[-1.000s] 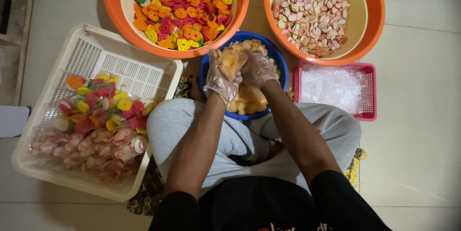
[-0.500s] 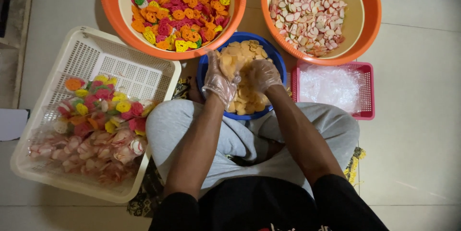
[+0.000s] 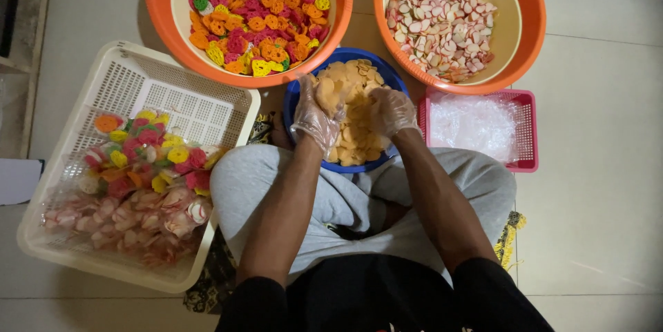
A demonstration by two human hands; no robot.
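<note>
tiled floor (image 3: 608,166), blue bowl (image 3: 293,101) of pale round crackers (image 3: 356,121) (heaped), gloved hands in it

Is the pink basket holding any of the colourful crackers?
No, the pink basket holds only clear plastic bags; the colourful crackers sit in an orange bowl.

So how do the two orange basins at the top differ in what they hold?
The left orange basin holds lattice-patterned crackers in mixed orange, pink, yellow and green; the right orange basin holds smooth white slices with pink edges. The left one is heaped toward its near side; the right one's pile leaves bare cream wall on the right. Both are round, orange outside and cream inside.
</note>
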